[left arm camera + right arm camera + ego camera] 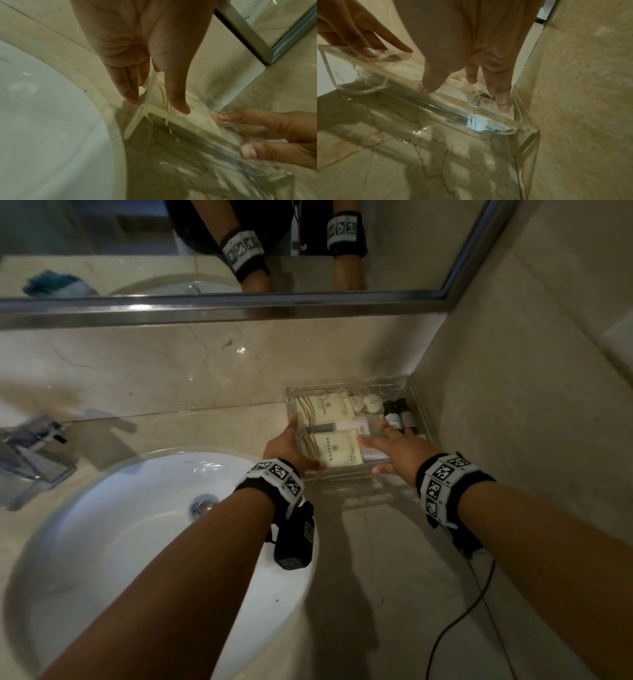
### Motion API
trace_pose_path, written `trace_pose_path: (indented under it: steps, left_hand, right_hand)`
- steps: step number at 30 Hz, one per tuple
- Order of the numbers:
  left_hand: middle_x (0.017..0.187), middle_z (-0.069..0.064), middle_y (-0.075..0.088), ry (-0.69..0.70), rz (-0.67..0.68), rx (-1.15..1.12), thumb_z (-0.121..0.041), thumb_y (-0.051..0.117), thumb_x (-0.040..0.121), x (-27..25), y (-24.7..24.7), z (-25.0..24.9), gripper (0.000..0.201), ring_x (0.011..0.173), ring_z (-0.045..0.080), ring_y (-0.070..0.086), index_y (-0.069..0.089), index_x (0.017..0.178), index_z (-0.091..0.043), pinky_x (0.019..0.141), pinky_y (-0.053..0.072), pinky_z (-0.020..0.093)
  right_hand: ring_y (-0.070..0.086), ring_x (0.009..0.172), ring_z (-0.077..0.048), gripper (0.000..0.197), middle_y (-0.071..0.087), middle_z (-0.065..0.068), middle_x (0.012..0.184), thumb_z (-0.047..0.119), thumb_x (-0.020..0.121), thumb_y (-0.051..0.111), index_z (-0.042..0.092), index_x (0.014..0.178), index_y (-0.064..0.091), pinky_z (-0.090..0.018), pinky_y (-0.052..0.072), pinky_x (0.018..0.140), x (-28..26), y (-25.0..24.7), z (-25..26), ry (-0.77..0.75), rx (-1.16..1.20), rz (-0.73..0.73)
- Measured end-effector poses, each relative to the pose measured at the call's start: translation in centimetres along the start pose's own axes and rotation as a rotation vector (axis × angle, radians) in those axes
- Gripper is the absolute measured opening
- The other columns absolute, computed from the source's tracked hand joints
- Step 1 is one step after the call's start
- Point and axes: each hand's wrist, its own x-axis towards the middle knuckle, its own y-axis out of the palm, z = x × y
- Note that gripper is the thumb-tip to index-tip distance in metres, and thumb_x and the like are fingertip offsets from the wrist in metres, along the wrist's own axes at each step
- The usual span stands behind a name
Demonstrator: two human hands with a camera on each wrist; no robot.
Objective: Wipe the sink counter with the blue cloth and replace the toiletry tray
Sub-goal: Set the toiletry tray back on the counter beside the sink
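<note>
Toiletry tray of clear acrylic, rectangular and shallow, sits at the back right corner of the beige marble counter, its far side close to the backsplash and its right side just beside the side wall. Inside lie two cream sachets, a white tube, small round white packets and two dark little bottles.

Both hands hold the tray — the left hand grips its near left corner, thumb inside over the rim and fingers along the outer wall, as the left wrist view shows. The right hand takes the near right part of the front wall, its thumb pressed on the front rim and its long fingers reaching down inside over the toiletries. From the pictures I cannot tell whether the tray rests fully on the stone or is slightly raised.

Left of the tray lies the round white basin with a chrome drain, and a chrome faucet stands at the far left. Above runs the mirror in its steel frame — in its reflection a crumpled blue cloth shows on the counter at the left. A black cable trails across the counter under the right forearm.
</note>
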Motion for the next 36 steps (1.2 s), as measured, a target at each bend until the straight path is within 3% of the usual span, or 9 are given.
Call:
trace_pose_path:
  steps: [5,9,12,15,18,21,28,32,36]
  left_hand:
    - [0.147,0.007,0.041,0.090,-0.054,0.099,-0.024,0.064,0.089,-3.8,1.6,2.1,0.072,0.132,0.025,0.043,0.025,0.149,-0.019,0.108,0.035,0.032]
    - [0.153,0.004,0.032,0.112,-0.021,0.157,-0.024,0.061,0.091,-6.6,0.2,3.0,0.068,0.140,0.020,0.031,0.025,0.149,-0.015,0.112,0.024,0.028]
    - [0.152,0.003,0.032,0.117,-0.074,0.175,-0.023,0.060,0.091,-7.8,-1.4,3.2,0.064,0.140,0.020,0.030,0.029,0.147,-0.016,0.112,0.024,0.028]
    - [0.157,0.003,0.021,0.072,-0.098,0.244,-0.027,0.060,0.090,-8.8,-2.9,3.6,0.066,0.143,0.023,0.025,0.027,0.147,-0.023,0.116,0.025,0.036]
    - [0.159,0.002,0.014,0.054,-0.115,0.352,-0.029,0.060,0.090,-9.7,-5.1,3.2,0.069,0.143,0.027,0.024,0.024,0.148,-0.025,0.114,0.028,0.047]
    - [0.157,0.004,0.020,0.095,-0.171,0.405,-0.030,0.060,0.090,-11.1,-7.9,2.7,0.069,0.141,0.028,0.027,0.025,0.148,-0.022,0.112,0.030,0.047]
    - [0.154,0.007,0.028,0.162,-0.298,0.443,-0.029,0.058,0.090,-16.2,-15.4,6.5,0.065,0.137,0.030,0.033,0.029,0.146,-0.020,0.110,0.033,0.047]
    - [0.143,0.007,0.044,0.144,-0.340,0.389,-0.026,0.059,0.087,-20.4,-19.3,12.6,0.059,0.128,0.028,0.045,0.037,0.142,-0.020,0.106,0.039,0.044]
    - [0.141,0.009,0.045,0.047,-0.342,0.375,-0.029,0.060,0.087,-24.5,-21.6,21.1,0.060,0.124,0.030,0.048,0.036,0.142,-0.024,0.102,0.042,0.045]
  right_hand:
    - [0.016,0.141,-0.039,0.069,0.001,-0.010,0.158,0.041,0.090,0.054,0.040,0.146,0.013,-0.042,0.021,0.114,-0.1,0.0,0.0,-0.004,-0.019,-0.035]
    - [0.023,0.140,-0.036,0.065,0.003,-0.011,0.158,0.038,0.092,0.052,0.039,0.146,0.014,-0.039,0.025,0.114,-1.0,0.1,0.8,0.029,-0.024,-0.057]
    - [0.035,0.131,-0.038,0.054,0.020,-0.014,0.153,0.026,0.093,0.049,0.030,0.143,0.029,-0.040,0.037,0.107,-1.9,0.4,2.0,0.068,-0.010,-0.102]
    - [0.045,0.123,-0.036,0.045,0.032,-0.016,0.145,0.023,0.093,0.047,0.020,0.137,0.041,-0.040,0.043,0.101,-3.3,0.2,3.4,0.093,-0.024,-0.070]
    - [0.045,0.125,-0.033,0.045,0.039,-0.016,0.143,0.029,0.094,0.048,0.016,0.137,0.041,-0.038,0.039,0.105,-4.7,-1.1,5.1,0.076,-0.057,-0.018]
    - [0.042,0.129,-0.030,0.044,0.041,-0.011,0.144,0.028,0.094,0.048,0.019,0.137,0.041,-0.036,0.036,0.108,-6.2,-3.3,7.5,0.051,-0.072,-0.082]
    - [0.048,0.122,-0.029,0.039,0.051,-0.010,0.135,0.027,0.092,0.049,0.018,0.130,0.048,-0.033,0.038,0.103,-9.5,-6.3,17.2,-0.034,-0.088,-0.225]
    - [0.050,0.120,-0.028,0.040,0.053,-0.010,0.132,0.029,0.091,0.052,0.021,0.130,0.048,-0.032,0.040,0.100,-10.8,-4.8,25.1,-0.097,-0.067,-0.233]
    - [0.052,0.117,-0.027,0.041,0.055,-0.009,0.130,0.031,0.092,0.051,0.022,0.131,0.047,-0.032,0.042,0.097,-11.8,-1.8,33.5,-0.164,-0.077,-0.199]
